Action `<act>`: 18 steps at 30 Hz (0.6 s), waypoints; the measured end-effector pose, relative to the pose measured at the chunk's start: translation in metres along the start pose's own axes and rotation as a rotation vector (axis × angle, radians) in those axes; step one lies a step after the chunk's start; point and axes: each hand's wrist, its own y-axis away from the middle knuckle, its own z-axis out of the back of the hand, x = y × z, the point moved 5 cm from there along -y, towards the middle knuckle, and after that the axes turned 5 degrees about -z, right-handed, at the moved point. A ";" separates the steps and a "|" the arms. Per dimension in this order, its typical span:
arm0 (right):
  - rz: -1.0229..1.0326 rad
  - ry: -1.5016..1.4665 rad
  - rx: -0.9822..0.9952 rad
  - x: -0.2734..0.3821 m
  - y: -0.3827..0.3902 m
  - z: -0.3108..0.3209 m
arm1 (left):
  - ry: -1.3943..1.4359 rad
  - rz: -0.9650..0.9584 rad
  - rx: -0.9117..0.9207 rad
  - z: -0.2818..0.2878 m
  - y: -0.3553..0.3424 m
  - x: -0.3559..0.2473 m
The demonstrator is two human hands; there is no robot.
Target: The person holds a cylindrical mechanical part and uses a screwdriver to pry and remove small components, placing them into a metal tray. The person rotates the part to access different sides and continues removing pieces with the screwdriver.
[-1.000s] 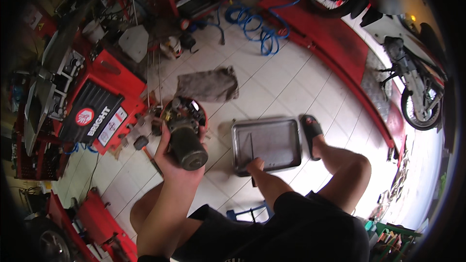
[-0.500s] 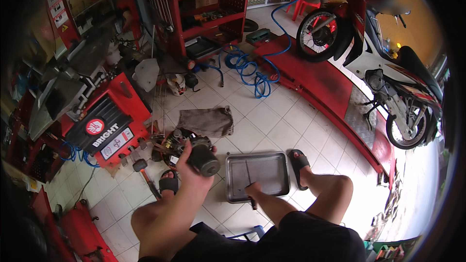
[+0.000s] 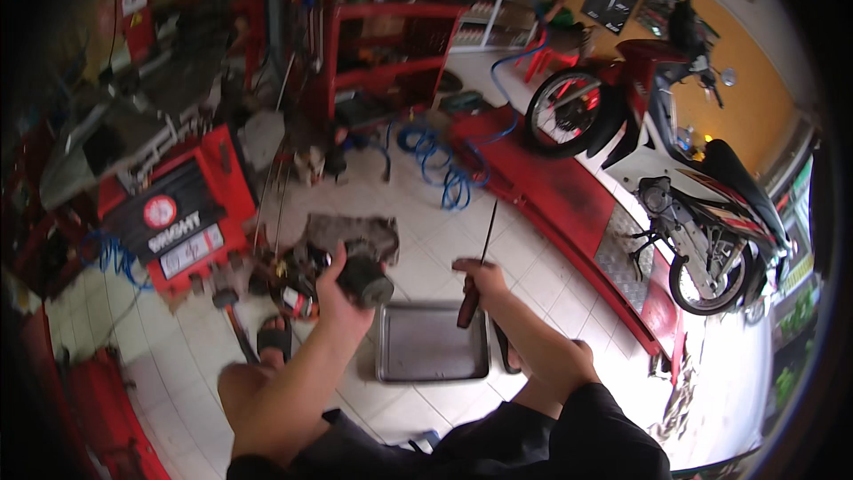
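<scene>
My left hand (image 3: 336, 298) is wrapped round a dark, greasy cylindrical metal part (image 3: 370, 281), its round end facing right; its exact kind I cannot make out. In my right hand (image 3: 485, 279) is a screwdriver, its dark brown handle (image 3: 466, 309) in my closed fingers and its long thin shaft (image 3: 490, 229) pointing up and away. The two hands are apart. Below and between them a grey metal tray (image 3: 434, 380) lies on the floor. A grey-brown rag (image 3: 378, 231) is spread beyond the left hand. Partly hidden beside it are blurred mechanical parts (image 3: 286, 277).
At left stand a red and black machine (image 3: 182, 222) and a hammer (image 3: 233, 311). A red lift platform (image 3: 555, 200) with a motorbike (image 3: 702, 191) is on the right. Coiled blue hose (image 3: 449, 173) lies ahead, near a red tool rack (image 3: 391, 11). A person (image 3: 569, 25) sits far back.
My right hand has risen from the tray, lifting the screwdriver with its shaft now upward. The left hand still holds the cylindrical part. The whole view has shifted and tilted.
</scene>
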 end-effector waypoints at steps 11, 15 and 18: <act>0.274 0.093 0.351 0.053 0.111 -0.069 | -0.201 0.112 0.028 0.016 0.002 0.033; 0.161 0.064 0.369 0.056 0.109 -0.065 | -0.327 0.083 0.074 0.022 0.002 0.046; 0.185 0.119 0.350 0.056 0.112 -0.063 | -0.427 0.038 0.101 0.020 0.001 0.057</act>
